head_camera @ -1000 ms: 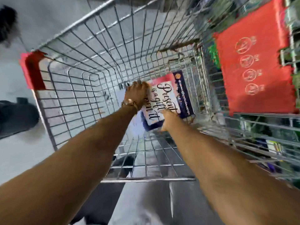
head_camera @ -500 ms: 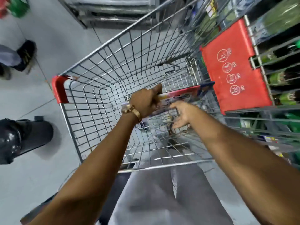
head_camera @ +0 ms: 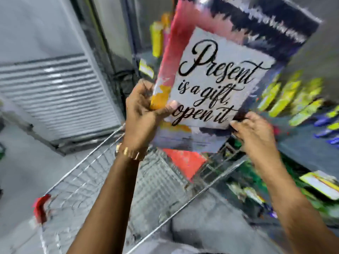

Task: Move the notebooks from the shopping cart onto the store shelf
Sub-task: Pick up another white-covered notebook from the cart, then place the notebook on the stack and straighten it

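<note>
Left hand (head_camera: 145, 110) pinching its lower spine edge, right hand (head_camera: 255, 131) gripping the bottom corner, a glossy "Present is a gift" notebook (head_camera: 216, 76) — seemingly light, stiff, perhaps slippery — rises above the shopping cart (head_camera: 95, 180).

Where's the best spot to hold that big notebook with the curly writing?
By its bottom corners, one from each side. The flat, wide notebook with black script stands upright, so the left hand pinches the lower left edge and the right hand steadies the lower right.

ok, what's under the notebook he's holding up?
Below the notebook, held by left hand and right hand, sits the wire cart with its red flap. The cart floor is blurred; remaining notebooks can't be made out.
</note>
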`<state>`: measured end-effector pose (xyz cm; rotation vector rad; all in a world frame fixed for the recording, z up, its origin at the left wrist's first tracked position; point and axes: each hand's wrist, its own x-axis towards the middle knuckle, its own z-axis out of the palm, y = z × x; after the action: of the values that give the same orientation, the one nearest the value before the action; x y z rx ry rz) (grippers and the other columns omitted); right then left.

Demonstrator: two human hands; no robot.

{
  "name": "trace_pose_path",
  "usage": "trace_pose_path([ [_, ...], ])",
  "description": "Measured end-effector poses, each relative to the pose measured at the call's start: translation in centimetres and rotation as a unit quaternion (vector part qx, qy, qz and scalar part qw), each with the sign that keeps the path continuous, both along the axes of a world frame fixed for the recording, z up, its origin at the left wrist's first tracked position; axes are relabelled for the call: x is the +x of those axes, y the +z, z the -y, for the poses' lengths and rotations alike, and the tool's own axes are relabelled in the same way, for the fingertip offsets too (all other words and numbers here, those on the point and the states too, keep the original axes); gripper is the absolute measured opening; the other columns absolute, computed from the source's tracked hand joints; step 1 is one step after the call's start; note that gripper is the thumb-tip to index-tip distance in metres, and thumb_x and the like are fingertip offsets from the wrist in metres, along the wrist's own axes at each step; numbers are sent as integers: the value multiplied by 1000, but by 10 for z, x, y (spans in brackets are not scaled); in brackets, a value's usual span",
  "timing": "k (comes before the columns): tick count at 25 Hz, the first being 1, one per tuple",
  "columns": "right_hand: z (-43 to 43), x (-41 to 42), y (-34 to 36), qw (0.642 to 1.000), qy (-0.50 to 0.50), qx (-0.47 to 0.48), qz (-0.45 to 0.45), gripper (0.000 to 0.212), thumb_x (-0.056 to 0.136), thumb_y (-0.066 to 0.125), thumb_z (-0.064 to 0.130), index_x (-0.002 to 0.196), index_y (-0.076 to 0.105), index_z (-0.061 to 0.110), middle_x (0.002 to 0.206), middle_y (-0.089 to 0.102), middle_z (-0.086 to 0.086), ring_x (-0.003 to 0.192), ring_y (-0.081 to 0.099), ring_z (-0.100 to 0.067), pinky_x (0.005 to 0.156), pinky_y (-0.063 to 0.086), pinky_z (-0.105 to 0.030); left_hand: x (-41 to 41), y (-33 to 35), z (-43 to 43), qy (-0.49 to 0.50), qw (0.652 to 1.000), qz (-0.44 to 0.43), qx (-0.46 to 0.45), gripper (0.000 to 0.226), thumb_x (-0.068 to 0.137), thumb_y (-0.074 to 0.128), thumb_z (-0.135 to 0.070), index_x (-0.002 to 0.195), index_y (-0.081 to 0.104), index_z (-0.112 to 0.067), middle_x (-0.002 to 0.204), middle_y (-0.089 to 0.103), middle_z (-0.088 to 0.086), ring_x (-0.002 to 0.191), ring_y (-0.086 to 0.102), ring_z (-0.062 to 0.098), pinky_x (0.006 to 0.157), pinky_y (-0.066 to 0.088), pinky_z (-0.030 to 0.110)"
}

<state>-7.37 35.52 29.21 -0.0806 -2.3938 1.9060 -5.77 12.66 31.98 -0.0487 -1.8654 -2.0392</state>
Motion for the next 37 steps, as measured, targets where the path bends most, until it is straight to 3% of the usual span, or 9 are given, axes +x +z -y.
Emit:
trace_pose_path([
  [5, -93, 21, 125, 957, -148, 10, -250, 21, 92, 57, 10, 99, 63, 29, 74, 70, 30, 66, 60, 16, 62, 47, -5, -34, 111, -97, -66, 993, -82, 60, 28, 68, 77, -3, 83, 55, -14, 77, 72, 3, 69, 67, 21, 74, 56, 45],
  [9, -171, 23, 212, 917, -207, 54, -337, 21, 92, 55, 7, 108, 66, 16, 70, 73, 22, 67, 60, 13, 67, 47, -9, -51, 207, -181, -163, 975, -146, 50, 37, 77, 71, 3, 101, 50, -16, 113, 70, 18, 99, 70, 33, 87, 57, 54],
  [12, -241, 1, 260, 905, -262, 141, -303, 28, 77, 59, 25, 76, 67, -1, 71, 64, -27, 68, 48, -13, 64, 39, -28, -92, 262, -244, -188, 965, -165, -74, 47, 68, 79, -10, 99, 45, -16, 114, 68, 17, 102, 69, 31, 85, 59, 49],
  [15, -301, -23, 294, 871, -350, 227, -259, 42, 71, 58, 27, 69, 50, -14, 61, 39, -16, 66, 34, -16, 60, 27, -31, -142, 292, -304, -205, 951, -158, -169, 50, 60, 86, -20, 102, 63, -3, 107, 72, 16, 99, 70, 31, 89, 57, 50],
  [18, -322, -43, 303, 846, -395, 311, -176, 34, 85, 58, 8, 54, 45, 1, 60, 40, -15, 55, 40, -23, 59, 31, -29, -173, 293, -352, -195, 934, -126, -272, 43, 73, 82, -21, 102, 57, -1, 93, 60, 7, 91, 57, 23, 89, 52, 39],
  [22, -340, -66, 277, 838, -377, 391, -58, 20, 90, 57, 8, 99, 64, -8, 97, 65, -27, 92, 64, -34, 68, 39, -29, -194, 263, -384, -203, 882, -62, -421, 28, 82, 74, -24, 86, 49, -11, 102, 44, 8, 92, 40, 18, 82, 38, 31],
  [26, -335, -65, 261, 831, -363, 422, 15, 29, 98, 45, 12, 119, 59, -1, 127, 59, -24, 111, 59, -37, 85, 47, -35, -195, 241, -387, -198, 795, -66, -570, 63, 88, 56, -53, 129, 45, -6, 134, 54, 16, 111, 53, 26, 90, 42, 31],
  [32, -326, -11, 269, 892, -247, 370, 77, 58, 78, 66, 57, 106, 58, 7, 104, 57, -10, 100, 59, -24, 85, 45, -34, -158, 244, -353, -266, 762, -97, -583, 60, 76, 68, -57, 121, 64, -17, 128, 57, 4, 121, 55, 23, 91, 40, 26],
  [37, -318, -5, 268, 863, -285, 410, 79, 52, 73, 82, 26, 119, 64, 8, 127, 64, -9, 115, 61, -25, 95, 46, -32, -155, 238, -342, -207, 795, -132, -555, 45, 66, 86, -24, 110, 74, -19, 119, 67, 6, 111, 61, 23, 85, 43, 23],
])
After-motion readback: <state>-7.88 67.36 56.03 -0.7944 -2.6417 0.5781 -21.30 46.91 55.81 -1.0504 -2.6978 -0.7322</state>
